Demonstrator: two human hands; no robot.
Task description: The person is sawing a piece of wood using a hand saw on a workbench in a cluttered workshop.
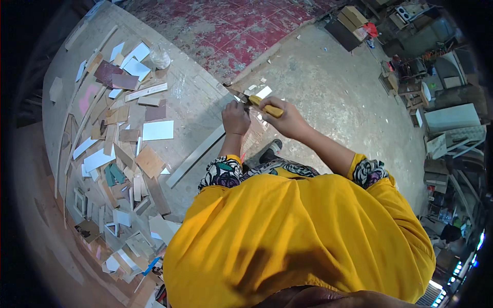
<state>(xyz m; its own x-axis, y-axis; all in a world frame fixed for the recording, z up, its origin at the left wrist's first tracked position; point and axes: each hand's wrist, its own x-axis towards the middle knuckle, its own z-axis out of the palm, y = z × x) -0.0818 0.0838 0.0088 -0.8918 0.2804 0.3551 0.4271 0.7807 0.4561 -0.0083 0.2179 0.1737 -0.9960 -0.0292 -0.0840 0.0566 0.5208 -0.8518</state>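
Observation:
A handsaw with a yellow handle (255, 100) is in my right hand (281, 117), fingers wrapped round the grip, its dark blade (233, 91) reaching up and left over the corner of the wooden work table (192, 82). Just below and left of the blade, my left hand (235, 119) is closed on the upper end of a long pale batten (192, 159) lying slanted along the table's right edge. A small white piece (264, 92) shows beside the saw. The exact contact between blade and wood is too small to make out.
Board offcuts (157, 131) and thin strips (82, 128) cover much of the table's left. Red tiles (246, 25) and dusty concrete (344, 87) form the floor, with scraps on it. My sandalled foot (271, 150) is below. Cartons (352, 23) and piled furniture (451, 116) line the right.

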